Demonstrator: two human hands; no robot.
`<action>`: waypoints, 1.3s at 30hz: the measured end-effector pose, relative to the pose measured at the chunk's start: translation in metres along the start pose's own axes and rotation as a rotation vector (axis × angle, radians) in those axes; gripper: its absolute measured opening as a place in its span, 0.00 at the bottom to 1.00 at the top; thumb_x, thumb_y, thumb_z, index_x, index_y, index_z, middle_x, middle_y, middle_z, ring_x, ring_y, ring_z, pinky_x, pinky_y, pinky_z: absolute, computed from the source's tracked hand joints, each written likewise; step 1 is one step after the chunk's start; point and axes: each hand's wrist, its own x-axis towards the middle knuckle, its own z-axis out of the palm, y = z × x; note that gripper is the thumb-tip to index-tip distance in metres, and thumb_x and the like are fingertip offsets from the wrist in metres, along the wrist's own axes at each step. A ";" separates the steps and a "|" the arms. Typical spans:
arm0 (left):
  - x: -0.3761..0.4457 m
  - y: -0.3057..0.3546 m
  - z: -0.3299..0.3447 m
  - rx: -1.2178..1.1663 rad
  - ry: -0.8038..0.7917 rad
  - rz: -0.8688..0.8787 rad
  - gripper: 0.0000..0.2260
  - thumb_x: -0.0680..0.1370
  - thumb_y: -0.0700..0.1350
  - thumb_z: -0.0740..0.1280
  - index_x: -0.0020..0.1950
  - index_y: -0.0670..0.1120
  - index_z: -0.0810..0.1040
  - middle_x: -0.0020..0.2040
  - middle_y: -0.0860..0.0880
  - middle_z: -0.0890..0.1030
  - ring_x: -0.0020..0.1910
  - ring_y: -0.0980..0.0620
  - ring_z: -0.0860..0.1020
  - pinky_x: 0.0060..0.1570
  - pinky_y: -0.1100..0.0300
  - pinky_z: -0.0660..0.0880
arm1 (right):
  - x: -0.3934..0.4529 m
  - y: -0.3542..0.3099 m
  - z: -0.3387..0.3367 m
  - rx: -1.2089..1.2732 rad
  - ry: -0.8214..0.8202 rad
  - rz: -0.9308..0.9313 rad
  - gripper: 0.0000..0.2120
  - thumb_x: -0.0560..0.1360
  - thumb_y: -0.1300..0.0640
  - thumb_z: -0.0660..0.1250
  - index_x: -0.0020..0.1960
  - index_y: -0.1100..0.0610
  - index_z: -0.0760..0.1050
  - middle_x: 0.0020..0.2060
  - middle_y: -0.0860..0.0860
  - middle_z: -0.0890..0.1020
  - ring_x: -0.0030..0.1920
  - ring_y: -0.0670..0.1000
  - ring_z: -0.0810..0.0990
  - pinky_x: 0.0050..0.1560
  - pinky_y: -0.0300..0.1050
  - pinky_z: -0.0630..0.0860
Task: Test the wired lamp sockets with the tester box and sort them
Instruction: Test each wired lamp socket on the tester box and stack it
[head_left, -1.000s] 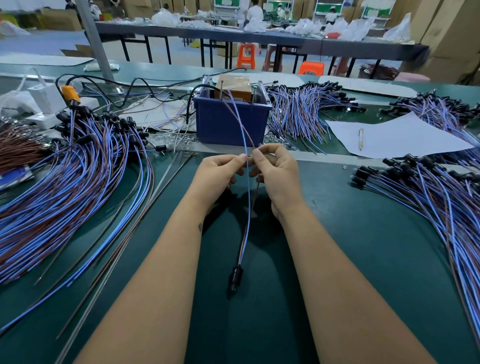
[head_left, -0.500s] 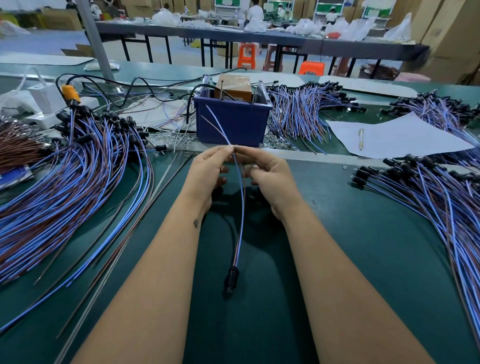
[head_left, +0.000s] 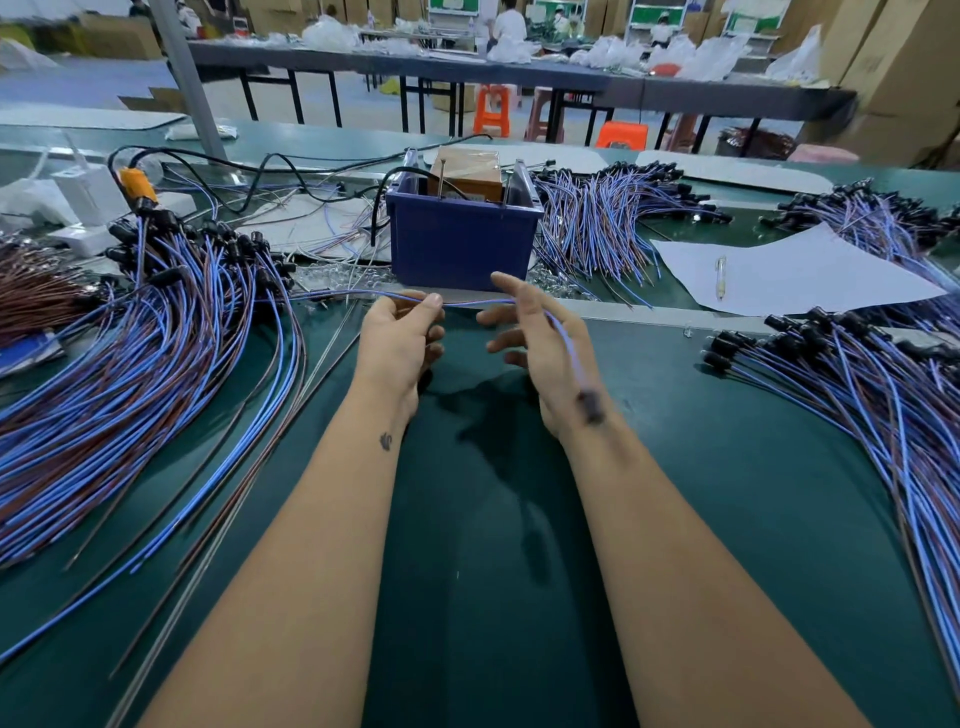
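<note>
Blue-and-brown wired lamp socket (head_left: 566, 348), upright before the blue plastic tester box (head_left: 462, 244) a second ago, now lies level between the hands. Left hand (head_left: 400, 343) pinches the wire; right hand (head_left: 540, 343), fingers spread, merely supports it, the socket end swinging right, probably toward the sorted pile.

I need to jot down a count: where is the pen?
In the head view, the clear pen lies on the white paper sheet, right of the blue plastic tester box.

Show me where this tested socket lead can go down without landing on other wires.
Bare green mat between the forearms, and right of it up to the right-hand wire pile. Crowded: left-hand blue-brown wire pile and around the blue plastic box.
</note>
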 end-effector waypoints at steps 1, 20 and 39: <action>0.000 0.000 -0.001 -0.004 0.016 0.005 0.08 0.79 0.39 0.67 0.42 0.47 0.72 0.35 0.51 0.75 0.26 0.61 0.72 0.27 0.68 0.70 | 0.001 -0.001 -0.001 0.074 0.048 0.037 0.14 0.83 0.50 0.56 0.58 0.51 0.79 0.40 0.52 0.84 0.33 0.47 0.77 0.37 0.38 0.70; -0.084 -0.010 0.044 1.022 -0.593 0.927 0.04 0.70 0.39 0.70 0.43 0.45 0.78 0.43 0.50 0.77 0.40 0.44 0.76 0.35 0.52 0.74 | -0.016 -0.015 -0.030 0.424 0.409 0.192 0.14 0.84 0.56 0.56 0.42 0.57 0.72 0.29 0.50 0.77 0.27 0.45 0.74 0.32 0.37 0.74; -0.187 -0.051 0.156 1.042 -0.996 0.851 0.18 0.78 0.37 0.58 0.67 0.45 0.75 0.61 0.48 0.78 0.61 0.45 0.71 0.53 0.49 0.74 | -0.055 -0.089 -0.217 -1.200 0.358 0.224 0.17 0.81 0.56 0.57 0.34 0.59 0.66 0.29 0.53 0.69 0.30 0.54 0.66 0.31 0.46 0.59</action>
